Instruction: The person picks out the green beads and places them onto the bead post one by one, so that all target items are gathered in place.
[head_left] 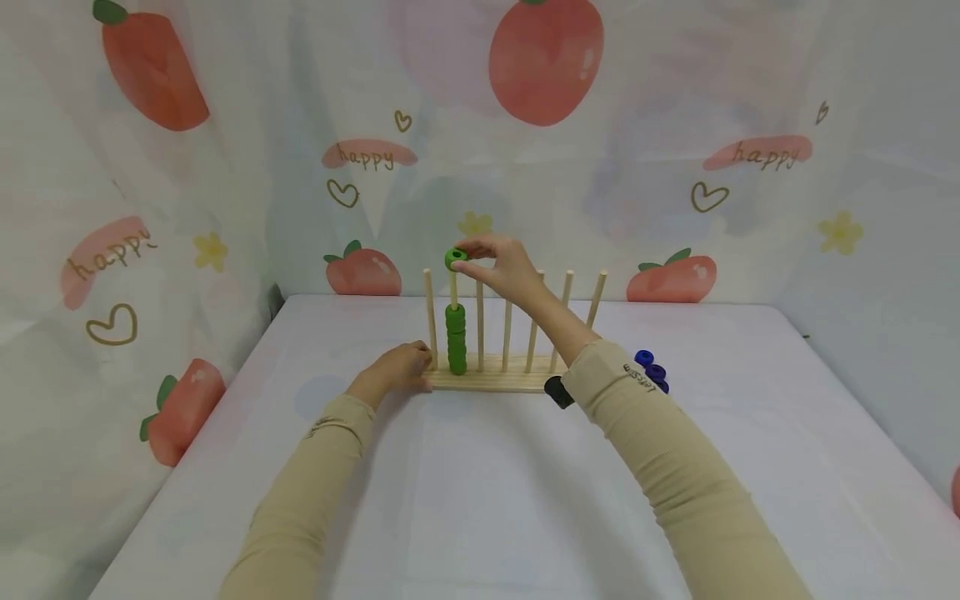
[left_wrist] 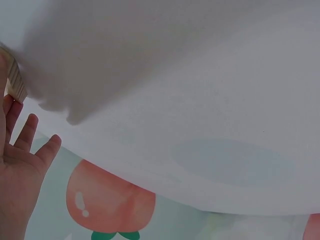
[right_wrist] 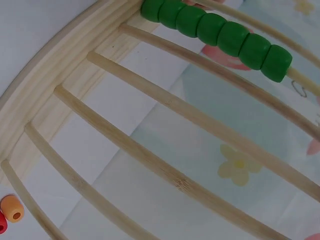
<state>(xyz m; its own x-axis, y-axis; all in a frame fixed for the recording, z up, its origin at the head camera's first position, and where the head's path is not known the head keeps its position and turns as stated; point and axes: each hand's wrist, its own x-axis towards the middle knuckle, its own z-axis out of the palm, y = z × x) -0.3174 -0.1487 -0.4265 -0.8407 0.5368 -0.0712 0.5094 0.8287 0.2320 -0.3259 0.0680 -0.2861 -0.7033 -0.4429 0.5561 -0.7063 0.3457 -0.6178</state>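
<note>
A pale wooden rack has a flat base (head_left: 487,383) and a row of upright pegs. Green beads (head_left: 456,340) are stacked on the second peg from the left; the right wrist view shows this green stack (right_wrist: 232,39) too. My right hand (head_left: 506,268) pinches one green bead (head_left: 452,259) between thumb and fingers, right at the tip of that peg. At the rack's left end, my left hand (head_left: 396,367) grips the base between thumb and finger. In the left wrist view, the other fingers of this left hand (left_wrist: 20,170) stand spread off the wood.
Several blue beads (head_left: 656,372) lie on the white table right of the rack, partly behind the right sleeve. An orange bead (right_wrist: 12,208) and a red bead (right_wrist: 2,223) show in the right wrist view. A dark object (head_left: 558,392) is at the right cuff. Printed cloth backs the table.
</note>
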